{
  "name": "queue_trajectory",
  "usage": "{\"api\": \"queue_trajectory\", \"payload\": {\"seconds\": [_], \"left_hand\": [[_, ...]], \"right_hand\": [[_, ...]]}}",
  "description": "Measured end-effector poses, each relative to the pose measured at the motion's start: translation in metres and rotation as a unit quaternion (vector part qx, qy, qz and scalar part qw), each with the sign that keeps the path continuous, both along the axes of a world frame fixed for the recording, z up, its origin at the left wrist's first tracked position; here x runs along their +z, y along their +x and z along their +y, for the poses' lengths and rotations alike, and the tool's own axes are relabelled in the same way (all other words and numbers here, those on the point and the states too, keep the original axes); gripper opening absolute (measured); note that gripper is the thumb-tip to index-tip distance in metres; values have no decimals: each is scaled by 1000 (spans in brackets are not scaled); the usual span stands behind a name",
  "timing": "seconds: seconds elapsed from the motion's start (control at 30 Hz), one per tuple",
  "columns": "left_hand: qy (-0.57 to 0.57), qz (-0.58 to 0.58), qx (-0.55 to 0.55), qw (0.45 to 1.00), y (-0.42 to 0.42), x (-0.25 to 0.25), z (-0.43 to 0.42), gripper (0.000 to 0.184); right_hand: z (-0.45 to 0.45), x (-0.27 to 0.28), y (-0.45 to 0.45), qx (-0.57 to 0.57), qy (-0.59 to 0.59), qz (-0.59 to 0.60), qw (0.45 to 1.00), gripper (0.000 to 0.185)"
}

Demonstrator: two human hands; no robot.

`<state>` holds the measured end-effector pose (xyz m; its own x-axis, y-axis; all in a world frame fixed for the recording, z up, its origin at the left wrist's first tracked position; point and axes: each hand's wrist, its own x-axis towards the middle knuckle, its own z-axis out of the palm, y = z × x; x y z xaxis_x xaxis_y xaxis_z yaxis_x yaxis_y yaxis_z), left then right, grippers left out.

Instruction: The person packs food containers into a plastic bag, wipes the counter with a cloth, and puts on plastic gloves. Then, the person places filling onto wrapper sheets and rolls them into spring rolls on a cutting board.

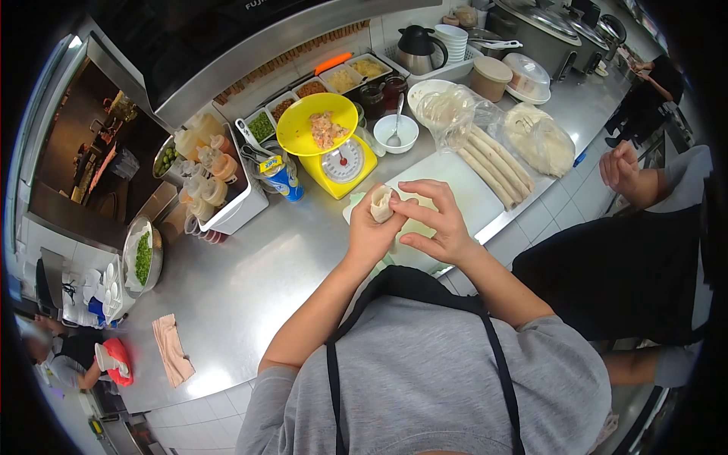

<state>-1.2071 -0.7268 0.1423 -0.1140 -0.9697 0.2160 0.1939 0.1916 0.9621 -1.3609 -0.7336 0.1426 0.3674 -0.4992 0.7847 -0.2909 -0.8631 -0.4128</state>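
Observation:
My left hand is closed around a small pale piece of dough, shaped like a little cup with its opening facing up. Close against it on the right is my right hand, fingers spread, one fingertip at the dough's rim. Both hands are above the near left end of a white cutting board. Long dough rolls lie side by side on the board's right part, partly under clear plastic. Beyond my hands stands a yellow kitchen scale, its yellow bowl holding a pinkish chopped filling.
A white bowl with a spoon stands right of the scale. Left are a blue-yellow can and a bin of squeeze bottles. A large dough mass lies at the right. A person in a black apron stands close on my right.

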Motion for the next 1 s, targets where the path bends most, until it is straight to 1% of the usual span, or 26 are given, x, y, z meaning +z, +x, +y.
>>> {"api": "queue_trajectory", "payload": {"seconds": [0.03,0.1,0.13,0.2,0.23,0.27,0.3,0.37,0.4,0.43,0.5,0.53,0.6,0.63,0.7,0.73,0.8,0.83,0.87,0.9,0.97,1.0], "left_hand": [[0,0,-1,1000,-1,2,1,11],[-14,-47,4,999,-2,4,2,13],[-14,-47,5,999,-1,1,2,13],[-47,-159,25,986,1,-4,1,14],[-46,-159,24,986,-1,-4,2,14],[-99,-202,53,973,-3,-2,2,12],[-152,-244,82,954,-4,0,3,11],[-154,-260,78,950,-4,6,5,14],[-155,-275,75,946,-3,8,6,16],[-156,-275,76,946,-5,11,7,16],[-158,-190,81,965,-8,15,7,15],[-158,-190,81,966,-7,12,6,15],[-105,-183,47,976,-1,6,4,13],[-105,-183,48,976,2,5,4,13],[-26,-181,0,983,7,6,4,17],[-25,-181,1,983,8,6,4,17],[79,-137,-56,986,10,5,2,21],[80,-137,-56,986,7,6,3,21],[15,-131,-26,991,0,7,6,13],[-50,-125,4,991,-5,9,8,9],[-47,-117,-2,992,-8,16,11,9],[-44,-109,-6,993,-9,18,12,10]], "right_hand": [[1,2,0,0,-1,2,1000,43],[1,8,0,2,-2,4,1000,43],[1,13,-1,4,-7,11,1000,40],[0,23,-1,5,-13,18,1000,38],[0,27,1,16,31,4,999,34],[1,33,4,27,75,-10,997,31],[5,41,6,26,75,-10,997,31],[10,56,9,18,238,-27,971,22],[8,55,9,19,238,-27,971,22],[5,53,8,35,235,-32,971,18],[0,50,5,52,233,-38,970,15],[-2,49,3,73,230,-43,969,13],[-5,49,-2,94,228,-47,968,12],[-5,50,-4,106,206,-26,972,14],[-4,54,-7,118,184,-5,976,17],[-3,57,-8,117,164,18,979,20],[-3,59,-10,115,143,43,982,22],[-5,59,-11,118,141,60,981,21],[-6,60,-12,120,139,78,980,20],[-9,61,-14,119,140,77,980,20],[-14,65,-16,162,221,74,959,17],[-13,66,-15,162,221,73,959,17]]}}
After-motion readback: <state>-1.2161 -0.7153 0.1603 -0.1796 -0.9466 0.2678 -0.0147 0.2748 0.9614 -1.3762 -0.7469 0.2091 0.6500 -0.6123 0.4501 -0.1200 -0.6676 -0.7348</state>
